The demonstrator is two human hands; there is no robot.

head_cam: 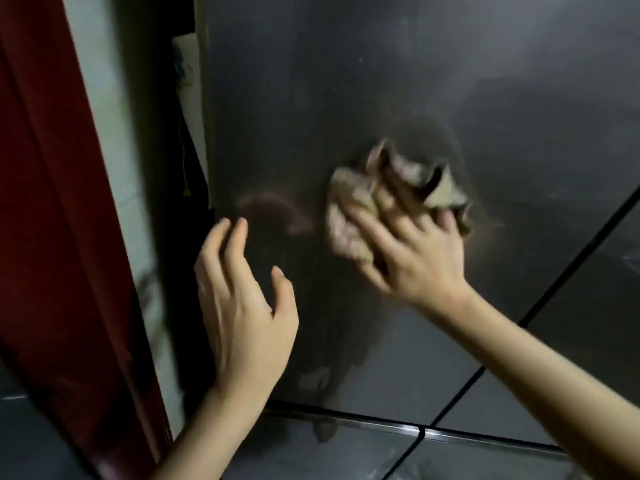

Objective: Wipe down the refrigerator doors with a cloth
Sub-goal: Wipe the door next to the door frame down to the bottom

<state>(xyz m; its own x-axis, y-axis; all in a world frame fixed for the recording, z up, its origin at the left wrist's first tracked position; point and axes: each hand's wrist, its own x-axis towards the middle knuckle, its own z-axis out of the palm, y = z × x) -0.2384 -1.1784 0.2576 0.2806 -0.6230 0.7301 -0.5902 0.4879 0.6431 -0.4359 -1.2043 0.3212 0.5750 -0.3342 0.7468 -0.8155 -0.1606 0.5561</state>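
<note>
A dark red curtain (52, 168) is seen at the far left, with a strip of white wall (104, 98) beside it. Next to the wall, a pale paper (187, 71) is stuck on the side of the fridge. Some blue-green marks are printed on it, but they are too blurred to be read. A thin cord (187, 191) is hung below the paper.

The left hand (242, 306) is held up by the left edge of the big dark grey fridge door (311, 81). Its fingers are loose and a little bent, and nothing is held in it. It may be touching the door, but that cannot be told from this view.

To the right, a crumpled tan cloth (349, 202) is pressed against the middle of the same door. It is gripped by the right hand (408, 251), whose fingers are spread and curled over it. Both are blurred.

Further right, a second door (588, 289) is seen past a thin black gap. Lower doors (346, 455) are set under a shiny strip (381, 426).
</note>
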